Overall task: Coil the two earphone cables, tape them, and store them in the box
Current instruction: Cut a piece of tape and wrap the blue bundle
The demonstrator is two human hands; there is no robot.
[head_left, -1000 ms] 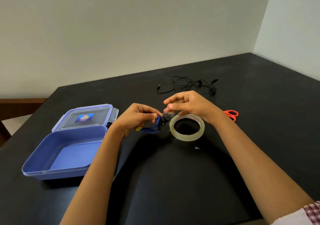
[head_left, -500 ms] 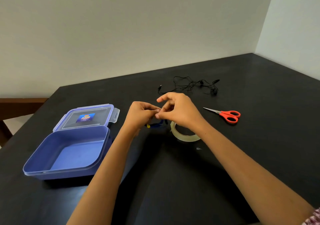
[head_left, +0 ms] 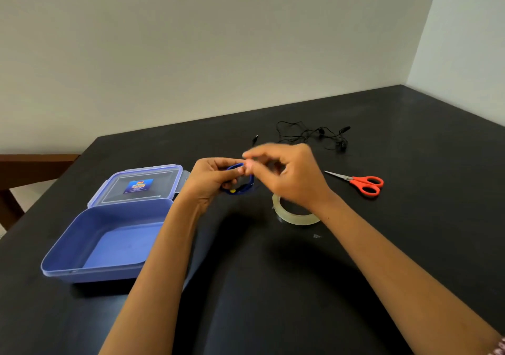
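One blue earphone coil (head_left: 244, 189) sits mid-frame, clenched in the left hand (head_left: 211, 180); the blurred right hand (head_left: 289, 174) meets its top, grasp impossible to tell. Light, springy and limp, it likely wants pinching across all loops.

Left hand (head_left: 213, 177) at frame centre, fingers curled round a blue cable coil (head_left: 241, 190), blurred right hand (head_left: 292, 177) just beside, thumb and forefinger pinching the coil's top, bare forearms rising from the lower edge.
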